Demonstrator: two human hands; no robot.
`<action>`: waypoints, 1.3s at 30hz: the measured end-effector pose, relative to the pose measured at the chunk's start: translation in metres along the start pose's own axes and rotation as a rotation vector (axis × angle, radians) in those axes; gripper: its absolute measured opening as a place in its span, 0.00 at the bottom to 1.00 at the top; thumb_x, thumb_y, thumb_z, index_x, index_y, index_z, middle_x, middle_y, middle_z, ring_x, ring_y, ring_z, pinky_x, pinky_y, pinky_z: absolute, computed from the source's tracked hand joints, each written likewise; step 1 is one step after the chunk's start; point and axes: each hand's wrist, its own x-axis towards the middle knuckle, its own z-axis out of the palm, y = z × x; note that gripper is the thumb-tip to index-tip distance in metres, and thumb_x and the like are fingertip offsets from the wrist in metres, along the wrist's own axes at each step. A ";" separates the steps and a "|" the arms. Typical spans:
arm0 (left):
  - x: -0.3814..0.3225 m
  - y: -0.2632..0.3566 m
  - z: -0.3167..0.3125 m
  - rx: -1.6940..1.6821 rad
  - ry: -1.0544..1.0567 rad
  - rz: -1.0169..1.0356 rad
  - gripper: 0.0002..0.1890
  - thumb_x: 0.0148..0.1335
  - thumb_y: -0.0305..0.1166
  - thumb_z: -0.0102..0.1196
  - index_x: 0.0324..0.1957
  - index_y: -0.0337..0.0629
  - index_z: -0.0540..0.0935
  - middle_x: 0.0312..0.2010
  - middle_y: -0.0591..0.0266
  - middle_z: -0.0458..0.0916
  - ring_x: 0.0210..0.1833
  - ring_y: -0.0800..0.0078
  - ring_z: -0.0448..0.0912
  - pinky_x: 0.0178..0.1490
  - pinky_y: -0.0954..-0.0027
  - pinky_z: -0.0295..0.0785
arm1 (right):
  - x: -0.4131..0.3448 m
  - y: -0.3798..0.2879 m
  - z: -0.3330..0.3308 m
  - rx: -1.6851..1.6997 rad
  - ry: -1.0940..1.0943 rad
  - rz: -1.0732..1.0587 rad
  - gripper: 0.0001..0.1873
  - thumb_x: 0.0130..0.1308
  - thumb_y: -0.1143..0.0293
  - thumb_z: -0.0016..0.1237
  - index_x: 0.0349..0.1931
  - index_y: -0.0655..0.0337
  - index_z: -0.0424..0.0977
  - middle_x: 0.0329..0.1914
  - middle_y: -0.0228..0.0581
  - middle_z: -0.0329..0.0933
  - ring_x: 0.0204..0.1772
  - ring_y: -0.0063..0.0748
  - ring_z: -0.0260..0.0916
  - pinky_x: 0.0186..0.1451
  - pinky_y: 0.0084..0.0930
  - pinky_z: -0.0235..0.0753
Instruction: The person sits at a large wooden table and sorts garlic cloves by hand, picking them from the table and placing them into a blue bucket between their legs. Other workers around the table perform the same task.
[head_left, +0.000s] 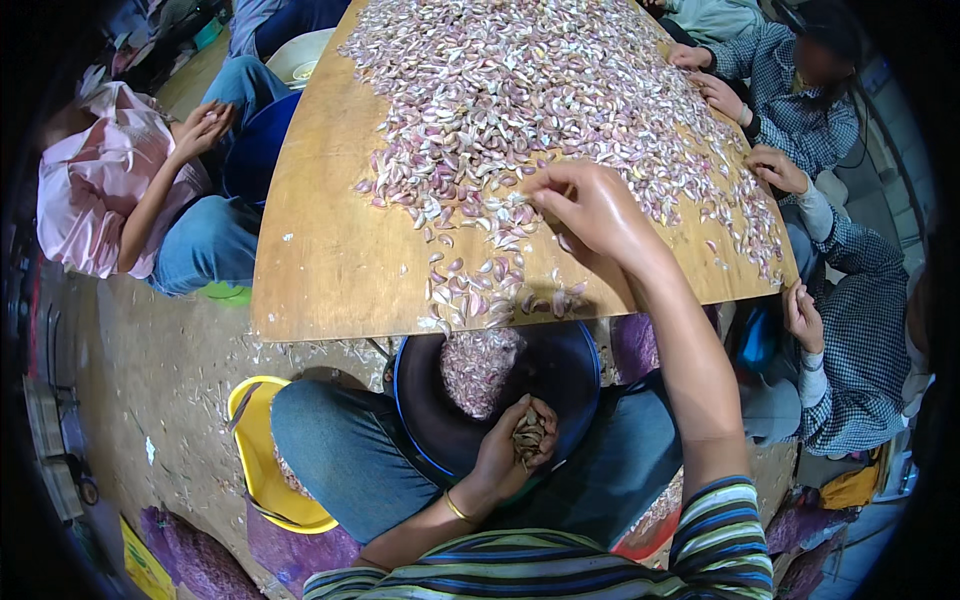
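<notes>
My left hand (517, 439) is cupped around a handful of brownish garlic cloves (530, 435), above a dark tub with a blue rim (420, 442) between my knees. Inside the tub lies a heap of pale pink garlic pieces (476, 371). My right hand (589, 206) reaches over the wooden tabletop (322, 247), thumb and forefinger close together at the near edge of a large spread of unpeeled garlic cloves (510, 97). Whether a clove is pinched there is hidden. Loose cloves (476, 289) trail from the spread to the table's near edge, above the tub.
A yellow basket (251, 450) stands left of my knee, a red container (652, 532) to the right. Purple mesh sacks (199, 559) lie on the floor. Several people sit around: one in pink (112, 180) at left, others with hands (780, 169) along the table's right edge.
</notes>
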 end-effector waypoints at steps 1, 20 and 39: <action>-0.001 0.000 0.000 0.001 0.013 -0.011 0.18 0.81 0.46 0.38 0.40 0.45 0.75 0.32 0.65 0.75 0.28 0.77 0.71 0.26 0.77 0.62 | 0.008 0.001 0.007 -0.054 0.067 -0.069 0.10 0.64 0.67 0.58 0.42 0.63 0.84 0.38 0.49 0.82 0.43 0.45 0.81 0.49 0.38 0.77; 0.001 0.001 -0.002 -0.014 -0.023 0.010 0.19 0.81 0.46 0.37 0.43 0.45 0.76 0.35 0.63 0.76 0.28 0.77 0.73 0.25 0.77 0.63 | -0.021 -0.007 -0.020 0.241 -0.251 0.062 0.08 0.66 0.70 0.60 0.35 0.67 0.80 0.24 0.31 0.77 0.30 0.18 0.70 0.34 0.23 0.71; -0.001 0.013 0.002 -0.097 -0.077 0.155 0.18 0.81 0.45 0.37 0.42 0.44 0.75 0.35 0.62 0.76 0.31 0.76 0.73 0.26 0.77 0.63 | -0.011 -0.016 0.017 0.029 -0.239 -0.158 0.10 0.66 0.73 0.54 0.46 0.64 0.82 0.40 0.48 0.82 0.44 0.44 0.79 0.50 0.36 0.77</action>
